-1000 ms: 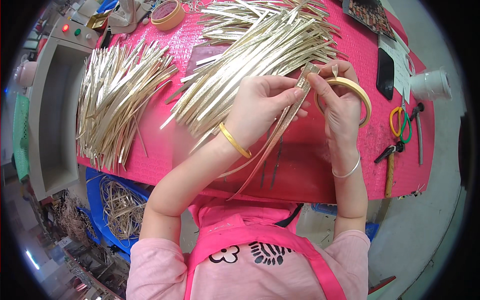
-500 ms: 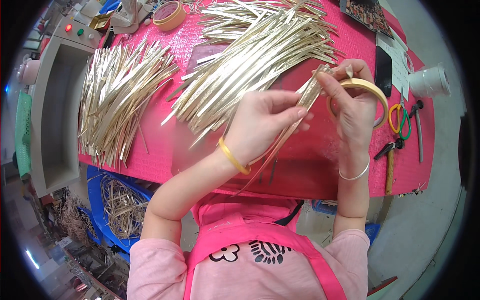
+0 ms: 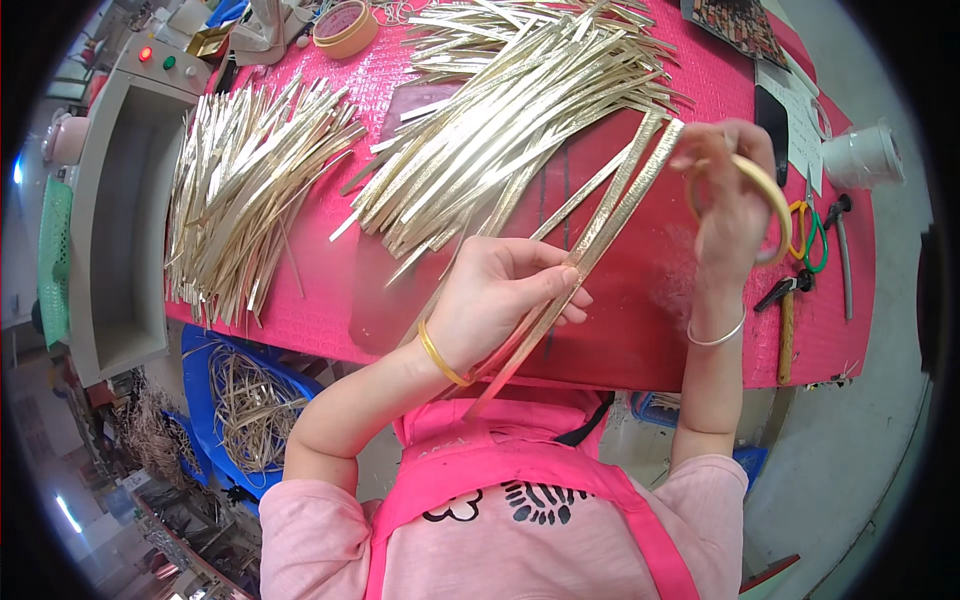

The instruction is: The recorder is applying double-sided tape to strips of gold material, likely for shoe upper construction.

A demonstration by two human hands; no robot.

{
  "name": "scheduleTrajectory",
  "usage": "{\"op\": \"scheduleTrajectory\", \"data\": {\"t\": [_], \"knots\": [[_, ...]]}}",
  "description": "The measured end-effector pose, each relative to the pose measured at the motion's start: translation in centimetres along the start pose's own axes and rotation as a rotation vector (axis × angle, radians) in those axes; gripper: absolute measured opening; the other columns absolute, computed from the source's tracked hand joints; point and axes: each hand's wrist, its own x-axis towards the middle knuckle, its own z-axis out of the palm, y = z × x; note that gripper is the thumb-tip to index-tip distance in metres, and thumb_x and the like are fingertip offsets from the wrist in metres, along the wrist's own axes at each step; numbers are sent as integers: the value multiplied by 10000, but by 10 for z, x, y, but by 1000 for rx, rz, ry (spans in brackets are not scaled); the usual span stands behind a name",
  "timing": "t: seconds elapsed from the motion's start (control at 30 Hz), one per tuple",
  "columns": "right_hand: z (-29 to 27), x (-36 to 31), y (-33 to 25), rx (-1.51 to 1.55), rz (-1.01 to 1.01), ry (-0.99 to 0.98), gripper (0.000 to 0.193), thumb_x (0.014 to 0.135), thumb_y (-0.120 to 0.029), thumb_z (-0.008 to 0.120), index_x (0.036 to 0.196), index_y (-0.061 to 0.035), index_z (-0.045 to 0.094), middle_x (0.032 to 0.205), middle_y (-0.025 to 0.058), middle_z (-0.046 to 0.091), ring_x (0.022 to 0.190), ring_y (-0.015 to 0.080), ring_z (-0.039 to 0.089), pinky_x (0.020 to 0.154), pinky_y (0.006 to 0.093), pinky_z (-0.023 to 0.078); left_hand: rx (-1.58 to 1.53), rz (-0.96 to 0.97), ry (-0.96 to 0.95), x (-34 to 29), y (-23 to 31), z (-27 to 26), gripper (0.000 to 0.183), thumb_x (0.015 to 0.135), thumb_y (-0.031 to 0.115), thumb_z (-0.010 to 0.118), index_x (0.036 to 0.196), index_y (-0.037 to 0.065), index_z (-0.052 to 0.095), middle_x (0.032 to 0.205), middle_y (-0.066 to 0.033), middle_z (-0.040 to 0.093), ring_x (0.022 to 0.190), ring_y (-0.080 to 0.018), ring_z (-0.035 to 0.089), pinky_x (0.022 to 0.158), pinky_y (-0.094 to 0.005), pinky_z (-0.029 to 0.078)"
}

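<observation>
Pinched between the thumb and fingers of my left hand is a small bunch of long flat gold strips. Their far ends fan apart a little, and the tails trail down past my wrist toward the apron. My right hand is just right of the strips' far ends, apart from them. A roll of pale yellow tape hangs round its fingers, which are smeared by motion. Beneath both hands lies a dark red mat. Beyond my left hand spreads a large pile of gold strips.
Another gold strip pile lies left, beside a grey machine tray. Scissors, a hammer and a white spool are at the right. A wider tape roll sits far back; a blue bin stands below the table.
My right hand has let go of the strips' far ends and moved slightly right with the tape roll. My left hand has come down and nearer, still pinching the strips.
</observation>
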Motion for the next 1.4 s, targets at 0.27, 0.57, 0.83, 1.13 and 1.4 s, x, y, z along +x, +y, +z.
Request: {"op": "scheduleTrajectory", "data": {"t": [0.27, 0.57, 0.83, 1.13, 1.4], "knots": [[-7, -55, -11, -159, 220, -271, 572, 844, -456, 290, 1231, -36, 319, 1120, 129, 462, 992, 188, 460, 785, 308, 382, -53, 36, 0, 12, -7, 2, 196, 765, 85, 547, 888, -68, 553, 770, -162, 592, 654, -193, 598, 605, -264, 493], [11, -63, -1, 10, 155, -341, 785, 794, -497, 402, 1308, -103, -40, 1351, 118, 99, 1252, 234, 96, 969, 356, 224, -172, 1, -165, 19, -12, 11, 251, 763, 112, 561, 941, -64, 549, 843, -132, 582, 650, -182, 593, 591, -237, 476], [-12, -76, 2, -722, -1, -328, 181, 764, -170, 577, 774, -12, 489, 651, 9, 480, 589, 109, 402, 538, 239, 346, -72, 119, -35, 19, -15, 8, 201, 770, 84, 544, 907, -61, 562, 801, -137, 597, 654, -155, 593, 591, -219, 467], [18, -58, -6, -118, 329, -258, 149, 773, -100, 561, 679, -18, 481, 590, -20, 482, 552, 8, 411, 466, 151, 312, -97, 207, 62, 20, -11, 7, 171, 777, 74, 529, 870, -66, 562, 745, -107, 593, 632, -134, 581, 576, -219, 481], [22, -57, 3, -190, 368, -269, 136, 766, -116, 577, 715, -12, 505, 588, -17, 492, 538, 2, 406, 446, 147, 303, -92, 275, 27, 20, -16, 3, 174, 775, 59, 528, 897, -61, 563, 752, -92, 589, 629, -122, 569, 577, -211, 475]]}}
